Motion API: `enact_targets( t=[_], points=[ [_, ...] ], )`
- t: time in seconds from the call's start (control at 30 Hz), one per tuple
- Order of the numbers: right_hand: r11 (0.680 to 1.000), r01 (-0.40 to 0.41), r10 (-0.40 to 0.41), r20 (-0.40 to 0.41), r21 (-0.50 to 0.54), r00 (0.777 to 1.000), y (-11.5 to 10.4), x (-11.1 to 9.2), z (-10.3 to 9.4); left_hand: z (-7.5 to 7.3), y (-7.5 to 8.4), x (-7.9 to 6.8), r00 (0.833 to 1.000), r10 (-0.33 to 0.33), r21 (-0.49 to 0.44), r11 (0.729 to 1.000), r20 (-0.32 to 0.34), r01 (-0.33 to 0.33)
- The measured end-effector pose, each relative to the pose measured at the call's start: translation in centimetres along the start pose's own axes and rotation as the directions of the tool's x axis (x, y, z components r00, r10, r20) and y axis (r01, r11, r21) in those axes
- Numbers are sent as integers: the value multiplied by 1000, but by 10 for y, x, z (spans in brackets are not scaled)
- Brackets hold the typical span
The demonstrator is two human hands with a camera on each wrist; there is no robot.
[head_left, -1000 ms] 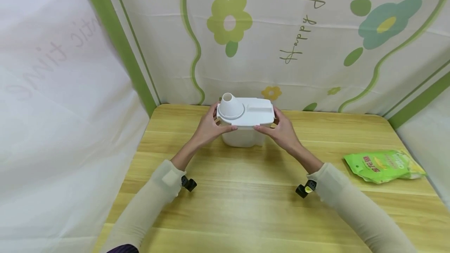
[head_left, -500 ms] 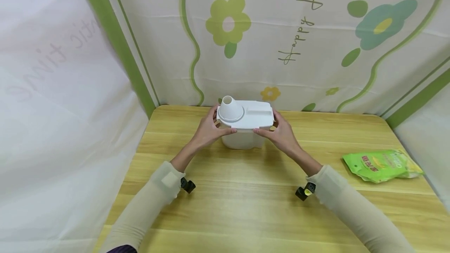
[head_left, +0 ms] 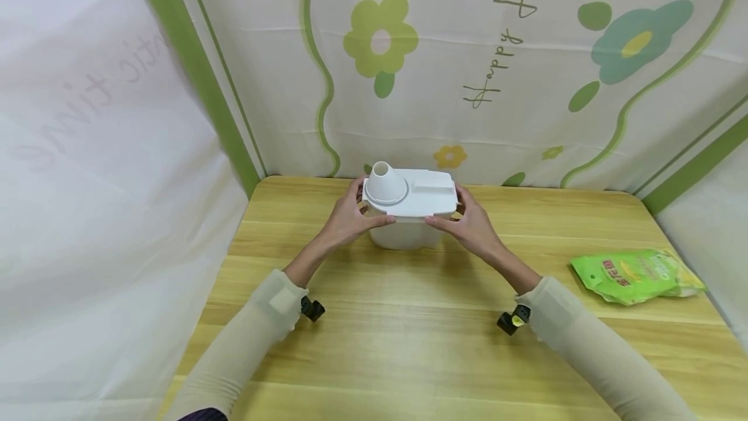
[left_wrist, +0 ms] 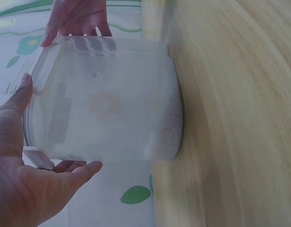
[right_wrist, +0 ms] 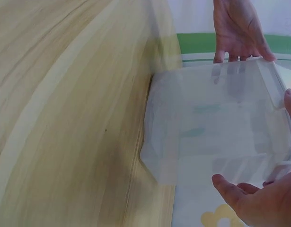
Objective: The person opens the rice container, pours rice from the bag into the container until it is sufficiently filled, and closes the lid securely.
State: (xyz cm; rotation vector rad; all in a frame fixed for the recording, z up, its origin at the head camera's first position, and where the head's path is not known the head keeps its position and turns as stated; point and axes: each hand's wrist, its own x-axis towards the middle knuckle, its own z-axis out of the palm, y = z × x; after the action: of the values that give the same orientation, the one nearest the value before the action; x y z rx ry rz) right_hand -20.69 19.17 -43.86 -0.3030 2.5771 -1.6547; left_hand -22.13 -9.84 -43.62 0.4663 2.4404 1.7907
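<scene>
A translucent plastic storage container with a white lid stands upright on the table near its back edge. A white cone-shaped spout rises from the lid's left part. My left hand grips the lid end on the left, thumb along the front rim. At the opposite end, my right hand holds the lid and upper wall in the same way. In the left wrist view, the container's clear wall shows a paler layer at the bottom; what it is, I cannot tell.
A green snack-like bag lies at the right side of the wooden table. Behind the container hangs a white curtain with flower prints, and another white sheet hangs on the left.
</scene>
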Motion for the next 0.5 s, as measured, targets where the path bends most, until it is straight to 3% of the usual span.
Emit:
enact_targets(
  t=[0.3,0.5],
  points=[
    [999,32,-31,70,-22,997,6,1,-15,-3,2,2,1000,0,33,999,20,-1],
    [994,77,-87,151,72,985,14,5,-36,-8,8,5,999,33,101,994,28,-35]
  ],
)
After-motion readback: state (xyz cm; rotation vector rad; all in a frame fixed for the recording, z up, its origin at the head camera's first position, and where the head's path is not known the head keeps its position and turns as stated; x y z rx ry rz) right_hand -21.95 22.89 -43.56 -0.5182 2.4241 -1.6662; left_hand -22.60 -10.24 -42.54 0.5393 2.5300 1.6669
